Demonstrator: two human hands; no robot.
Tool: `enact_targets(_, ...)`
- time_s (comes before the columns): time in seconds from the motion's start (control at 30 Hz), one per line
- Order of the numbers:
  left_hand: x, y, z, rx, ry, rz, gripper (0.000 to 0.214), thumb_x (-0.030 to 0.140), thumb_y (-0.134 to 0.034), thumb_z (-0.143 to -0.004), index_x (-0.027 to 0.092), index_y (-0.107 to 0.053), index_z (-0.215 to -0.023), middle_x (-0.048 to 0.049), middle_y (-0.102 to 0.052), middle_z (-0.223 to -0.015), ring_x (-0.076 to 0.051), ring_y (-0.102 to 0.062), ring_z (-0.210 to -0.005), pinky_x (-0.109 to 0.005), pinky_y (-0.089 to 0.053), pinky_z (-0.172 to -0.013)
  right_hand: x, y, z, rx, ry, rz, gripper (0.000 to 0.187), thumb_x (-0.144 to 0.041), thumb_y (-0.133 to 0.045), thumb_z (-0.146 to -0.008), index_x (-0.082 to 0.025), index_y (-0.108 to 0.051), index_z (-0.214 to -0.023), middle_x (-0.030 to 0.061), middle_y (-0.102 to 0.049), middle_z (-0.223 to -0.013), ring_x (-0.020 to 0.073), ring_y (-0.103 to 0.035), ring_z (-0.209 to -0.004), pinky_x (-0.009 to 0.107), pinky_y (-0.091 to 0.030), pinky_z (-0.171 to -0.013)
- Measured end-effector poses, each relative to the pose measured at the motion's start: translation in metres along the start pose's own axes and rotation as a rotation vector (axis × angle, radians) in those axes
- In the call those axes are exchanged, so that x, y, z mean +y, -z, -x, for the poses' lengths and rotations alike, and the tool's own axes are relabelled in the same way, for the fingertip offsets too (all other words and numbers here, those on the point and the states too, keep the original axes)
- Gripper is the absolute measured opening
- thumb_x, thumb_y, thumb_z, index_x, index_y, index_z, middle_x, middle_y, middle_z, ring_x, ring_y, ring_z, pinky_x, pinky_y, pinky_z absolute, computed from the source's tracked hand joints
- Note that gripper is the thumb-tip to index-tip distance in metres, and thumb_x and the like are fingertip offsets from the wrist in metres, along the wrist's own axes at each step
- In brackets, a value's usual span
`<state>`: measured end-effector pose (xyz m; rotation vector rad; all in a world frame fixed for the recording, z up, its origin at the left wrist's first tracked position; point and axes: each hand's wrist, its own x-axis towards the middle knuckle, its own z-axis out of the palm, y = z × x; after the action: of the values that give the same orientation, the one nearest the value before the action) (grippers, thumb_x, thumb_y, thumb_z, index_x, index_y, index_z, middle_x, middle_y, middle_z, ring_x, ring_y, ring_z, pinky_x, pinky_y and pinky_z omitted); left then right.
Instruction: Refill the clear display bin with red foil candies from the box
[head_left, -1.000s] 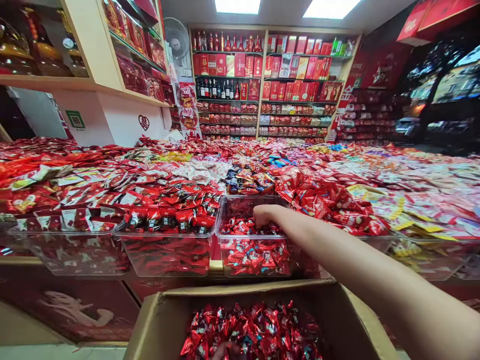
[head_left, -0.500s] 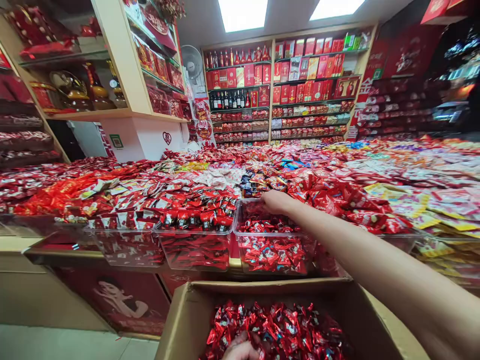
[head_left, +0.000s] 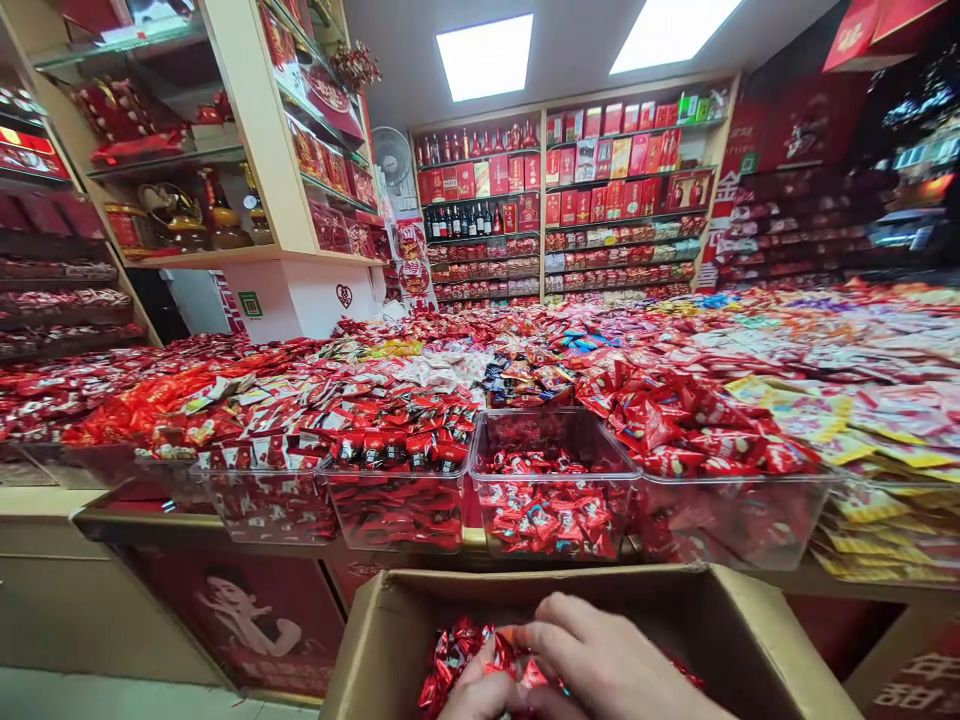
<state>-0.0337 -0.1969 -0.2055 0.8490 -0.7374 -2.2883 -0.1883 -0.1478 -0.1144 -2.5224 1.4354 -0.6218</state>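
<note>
Inside the cardboard box (head_left: 742, 640), our right hand (head_left: 607, 665) arches palm-down beside our left hand (head_left: 469, 698) on red candies (head_left: 457, 650) — whether either clamps any, we cannot tell.

fan (head_left: 392, 157): white, by the back wall | right of fan: back shelves (head_left: 541, 190) of red boxes, dark bottles (head_left: 459, 221) lower down | above-right of fan: two ceiling lights (head_left: 486, 55) lit | left of fan: side shelf (head_left: 247, 130) with brown jars (head_left: 217, 215) | below fan: table (head_left: 45, 500) heaped with wrapped sweets, clear bin (head_left: 397, 505) of red-black packets at its front edge
</note>
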Motion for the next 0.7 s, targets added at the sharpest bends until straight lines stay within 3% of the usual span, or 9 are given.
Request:
enact_targets(0.1,0.011,-0.015,0.003,-0.108,0.008,-0.117,0.066,0.0,-0.045,-0.04,0.022,-0.042,-0.103,0.0027,-0.057,-0.067,-0.011,-0.052,-0.045,-0.022,-0.033,-0.045,0.006,-0.02,0.01,-0.103,-0.106,-0.095,0.03,-0.024,-0.053,-0.07,-0.023,-0.052,-0.101,0.0055,-0.053,-0.097,0.0166,-0.052,-0.083,0.023,-0.041,-0.066)
enact_targets(0.23,0.016,-0.029,0.003,-0.167,0.011,-0.311,0.085,-0.003,-0.039,-0.039,0.022,-0.025,-0.119,0.0067,-0.053,-0.053,-0.01,-0.048,-0.037,-0.02,-0.029,-0.038,0.011,-0.015,0.011,-0.151,-0.172,-0.129,0.025,-0.02,-0.052,-0.068,-0.023,-0.055,-0.093,0.0039,-0.054,-0.092,0.0164,-0.052,-0.082,0.023,-0.041,-0.069)
enact_targets(0.43,0.012,-0.024,0.0,-0.128,0.003,-0.237,0.059,0.005,-0.05,-0.051,0.022,-0.042,-0.107,0.0015,-0.06,-0.071,-0.008,-0.051,-0.038,-0.021,-0.034,-0.039,0.013,-0.01,0.016,-0.102,-0.232,-0.13,0.016,-0.018,-0.05,-0.07,-0.021,-0.055,-0.085,0.0027,-0.054,-0.089,0.0143,-0.054,-0.075,0.021,-0.04,-0.064)
enact_targets(0.53,0.003,-0.019,-0.003,-0.03,-0.069,-0.291,0.045,0.021,-0.062,-0.059,0.021,-0.046,-0.1,-0.0002,-0.06,-0.072,-0.008,-0.052,-0.041,-0.018,-0.034,-0.037,0.018,-0.015,0.019,-0.045,-0.26,-0.146,0.014,-0.016,-0.047,-0.072,-0.021,-0.055,-0.082,0.0018,-0.054,-0.083,0.0131,-0.053,-0.07,0.021,-0.041,-0.061)
enact_targets(0.7,-0.006,-0.029,0.002,0.118,-0.207,-0.316,0.034,0.032,-0.066,-0.059,0.017,-0.049,-0.084,0.0041,-0.052,-0.055,-0.005,-0.043,-0.042,-0.013,-0.021,-0.032,0.024,-0.019,0.02,0.105,-0.236,-0.314,0.036,-0.014,-0.052,-0.069,-0.018,-0.047,-0.105,0.0046,-0.054,-0.094,0.0143,-0.051,-0.084,0.025,-0.039,-0.076)
